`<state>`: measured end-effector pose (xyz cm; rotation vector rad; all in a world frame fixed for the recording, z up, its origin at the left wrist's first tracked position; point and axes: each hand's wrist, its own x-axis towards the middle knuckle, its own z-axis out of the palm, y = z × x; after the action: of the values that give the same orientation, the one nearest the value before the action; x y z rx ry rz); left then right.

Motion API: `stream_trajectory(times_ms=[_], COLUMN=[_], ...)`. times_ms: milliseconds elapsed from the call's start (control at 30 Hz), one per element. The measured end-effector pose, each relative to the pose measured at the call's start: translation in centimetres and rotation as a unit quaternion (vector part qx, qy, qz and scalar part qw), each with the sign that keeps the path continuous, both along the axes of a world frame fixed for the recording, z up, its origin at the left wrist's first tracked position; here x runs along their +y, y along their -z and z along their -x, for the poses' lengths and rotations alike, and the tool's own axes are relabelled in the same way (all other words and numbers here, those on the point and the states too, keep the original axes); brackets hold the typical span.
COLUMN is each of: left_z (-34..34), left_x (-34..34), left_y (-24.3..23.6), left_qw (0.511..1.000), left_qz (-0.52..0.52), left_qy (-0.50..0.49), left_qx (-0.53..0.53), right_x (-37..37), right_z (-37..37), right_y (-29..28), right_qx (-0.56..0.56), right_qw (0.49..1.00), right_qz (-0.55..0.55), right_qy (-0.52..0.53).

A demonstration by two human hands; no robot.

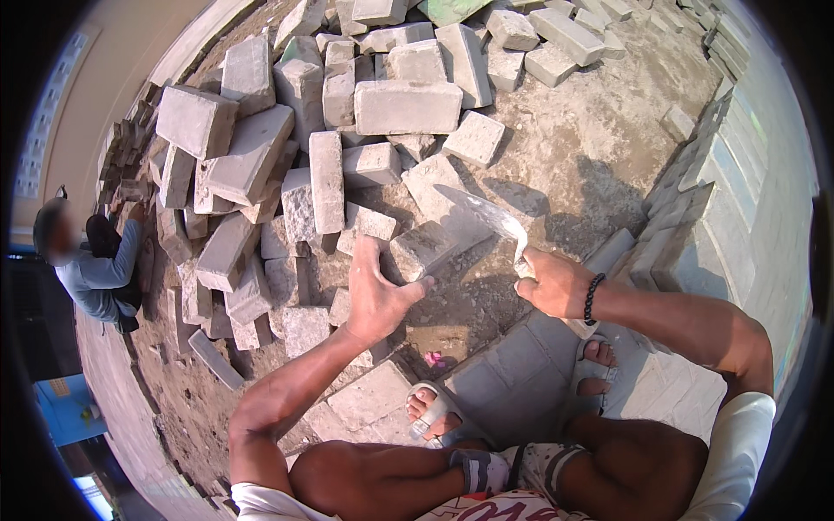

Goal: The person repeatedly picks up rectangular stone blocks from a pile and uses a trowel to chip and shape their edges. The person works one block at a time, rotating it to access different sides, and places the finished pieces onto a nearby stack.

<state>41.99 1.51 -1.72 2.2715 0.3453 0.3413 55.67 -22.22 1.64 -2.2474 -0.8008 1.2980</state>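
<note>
Bare thighs (369, 469) lie below left hand (380, 300), open at concrete paver (424, 249), best kept clear of trowel (491, 213) gripped in right hand (554, 283).

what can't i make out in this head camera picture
All in the head view:
Trowel: most of its handle, covered by the right hand.
Left hand: some fingertips, hidden behind the hand itself.
Green piece: cut off by the top edge.
Pink scrap: too small to identify.
</note>
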Motion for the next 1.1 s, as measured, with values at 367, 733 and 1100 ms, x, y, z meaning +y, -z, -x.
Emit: stream_trajectory(times_ms=[367,733,1100], left_z=[0.5,-0.1,1.3], left_x=[-0.5,-0.1,0.6], left_y=[-1.7,-1.5,-1.4], left_qw=[1.0,1.0,0.997], left_qz=[-0.009,0.02,0.044], left_qy=[-0.007,0.019,0.022], left_qx=[0.024,-0.012,0.054], right_x=[-0.6,-0.5,-2.8], right_z=[0.7,6.0,3.4], right_y=[2.9,-0.8,2.2], right_qx=[0.079,0.007,-0.028], right_qw=[0.996,0.981,0.991], right_qz=[0.046,-0.19,-0.114], right_qy=[0.02,-0.034,0.062])
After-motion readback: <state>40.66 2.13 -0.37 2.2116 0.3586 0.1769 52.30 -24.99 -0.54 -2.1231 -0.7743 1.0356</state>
